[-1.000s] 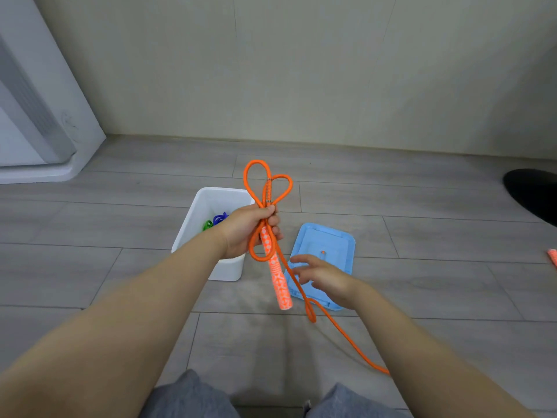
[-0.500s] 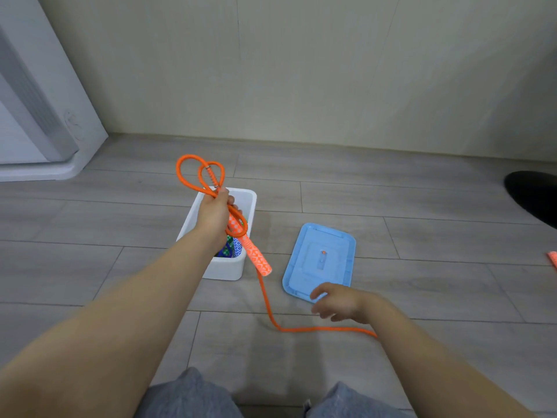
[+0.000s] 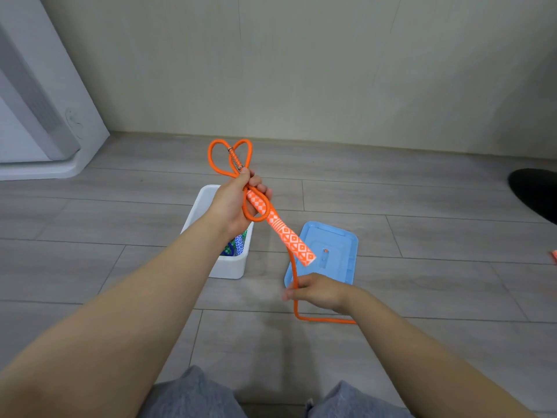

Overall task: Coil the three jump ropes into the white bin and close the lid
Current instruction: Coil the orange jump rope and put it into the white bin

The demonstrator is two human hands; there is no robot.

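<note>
Grey plank floor [image 3: 422, 206] running to a pale wall, with a white appliance at far left and a dark object at the right edge. Seated low, knees in grey fabric at the near edge. White bin [image 3: 208, 203] on the floor left of centre, partly hidden by the left forearm, already holding blue and green rope with patterned handles at its near end. Blue lid [image 3: 340, 251] lying flat just right of the bin, off and within easy reach for the closing step. Left hand [image 3: 232, 200] raised above the bin, fingers curled round the orange jump rope [image 3: 297, 297] where several loops bunch against the top of the orange-and-white handle [image 3: 289, 236]; two loops standing up beyond the fist, one hanging below, handle slanting down to the right. Gathered this way, likely, to keep finished turns from springing open while more cord is fed. Right hand [image 3: 319, 292] low and near, in front of the lid, pinching or guiding the free cord, which drops from the handle, passes the fingers, and trails right along the floor; exact finger closure blurred, cannot tell. Second handle probably the orange scrap at the far right edge [image 3: 554, 256]. Coiling of the third rope judged roughly midway; lid not yet on.
</note>
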